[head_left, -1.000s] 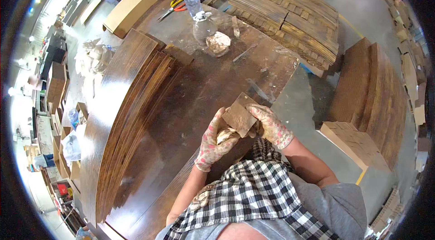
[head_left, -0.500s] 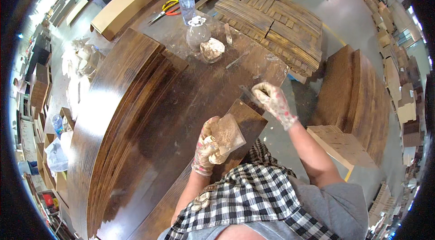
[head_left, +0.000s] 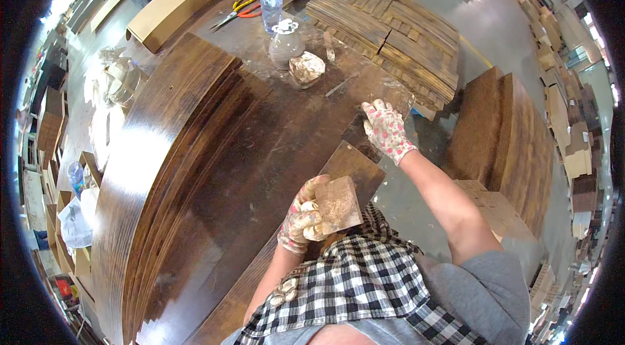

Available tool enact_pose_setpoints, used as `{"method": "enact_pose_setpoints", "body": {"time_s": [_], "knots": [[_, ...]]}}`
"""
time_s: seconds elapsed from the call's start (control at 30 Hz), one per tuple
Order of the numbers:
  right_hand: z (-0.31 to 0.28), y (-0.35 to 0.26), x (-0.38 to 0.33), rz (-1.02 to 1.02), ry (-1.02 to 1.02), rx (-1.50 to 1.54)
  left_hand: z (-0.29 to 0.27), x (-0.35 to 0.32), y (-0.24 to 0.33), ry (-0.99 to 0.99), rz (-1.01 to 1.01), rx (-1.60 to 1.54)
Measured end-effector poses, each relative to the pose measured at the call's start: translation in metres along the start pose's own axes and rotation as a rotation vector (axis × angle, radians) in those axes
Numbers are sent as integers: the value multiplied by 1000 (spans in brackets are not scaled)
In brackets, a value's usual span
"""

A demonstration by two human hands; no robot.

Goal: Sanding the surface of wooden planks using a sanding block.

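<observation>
A stack of brown boards (head_left: pixel 166 150) lies along the left edge of the worktop (head_left: pixel 280 124), its glossy top board catching the light. A tan cardboard box (head_left: pixel 174 12) lies by the far left corner. To its right, near the far edge, scissors (head_left: pixel 237 13) with yellow and red handles lie beside an upright clear bottle (head_left: pixel 271 12); just nearer stands a round clear jar (head_left: pixel 283 52) with a white top.

The left forearm rises from the lower edge of view with the elbow bent. The left hand (head_left: pixel 296 222), in a patterned glove, is held close to the person's body, its fingers curled and clamped on a square plate (head_left: pixel 338 205) and an off-white lump (head_left: pixel 314 218). The plate tilts, its rough brown face upward, above a brown board (head_left: pixel 355 172) that lies along the worktop's near edge. A crumpled pale wad (head_left: pixel 306 69) sits against the jar.

The right arm reaches out with a slight elbow bend. The right hand (head_left: pixel 388 131), gloved alike, is near the worktop's far right corner, back upward, fingers bent and pointing away; whether they grip anything cannot be told. Farther right, brown planks (head_left: pixel 508 143) stand stacked beyond the worktop.
</observation>
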State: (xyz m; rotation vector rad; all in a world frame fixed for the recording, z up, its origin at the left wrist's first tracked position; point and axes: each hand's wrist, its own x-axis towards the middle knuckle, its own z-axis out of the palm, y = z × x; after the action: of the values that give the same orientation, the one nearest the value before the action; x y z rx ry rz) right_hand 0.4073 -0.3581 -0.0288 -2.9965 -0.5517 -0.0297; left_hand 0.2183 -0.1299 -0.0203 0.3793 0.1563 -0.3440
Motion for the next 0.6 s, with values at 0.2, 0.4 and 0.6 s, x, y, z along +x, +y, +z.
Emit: {"method": "enact_pose_setpoints", "body": {"time_s": [0.2,0.4,0.6], "knots": [[-1,1,9,-186,-162,147,2,2,-1,-12,-1,48],[-1,8,33,-269,-239,38,1,4,-1,-19,4,103],[-21,4,26,157,-174,1110,8,5,2,-48,-1,175]]}}
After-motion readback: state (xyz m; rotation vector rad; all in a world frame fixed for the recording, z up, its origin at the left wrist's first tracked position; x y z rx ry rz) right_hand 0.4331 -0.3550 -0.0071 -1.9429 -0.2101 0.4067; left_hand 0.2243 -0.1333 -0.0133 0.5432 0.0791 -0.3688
